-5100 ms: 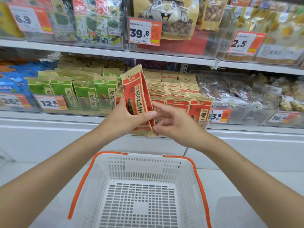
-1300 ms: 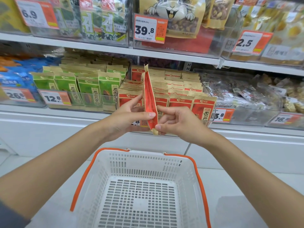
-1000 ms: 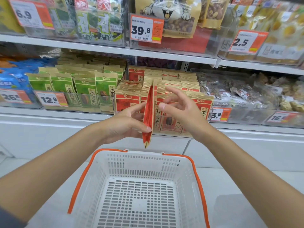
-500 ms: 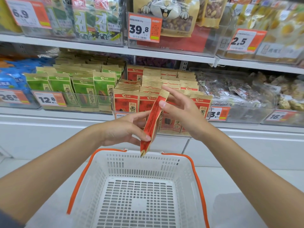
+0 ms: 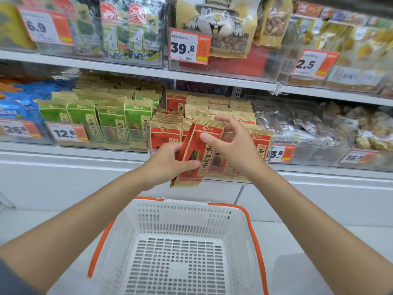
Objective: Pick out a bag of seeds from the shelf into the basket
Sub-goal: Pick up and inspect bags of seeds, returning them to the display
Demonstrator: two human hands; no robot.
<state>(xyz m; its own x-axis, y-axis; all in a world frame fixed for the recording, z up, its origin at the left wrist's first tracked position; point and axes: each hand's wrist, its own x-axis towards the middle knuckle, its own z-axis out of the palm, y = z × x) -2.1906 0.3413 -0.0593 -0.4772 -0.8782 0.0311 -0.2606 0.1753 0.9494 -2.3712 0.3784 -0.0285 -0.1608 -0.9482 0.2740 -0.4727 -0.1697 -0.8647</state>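
Red seed bag point(image 5: 207, 154): we pinch it in our left hand point(image 5: 165, 165) above the basket point(image 5: 191, 218) for dropping, while our right hand point(image 5: 238, 145), fingers spread, steadies it.

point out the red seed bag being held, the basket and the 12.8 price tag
red seed bag point(image 5: 209, 154): head view, on its printed front
basket point(image 5: 185, 216): head view, on its far white wall
12.8 price tag point(image 5: 63, 133): head view, on its printed digits
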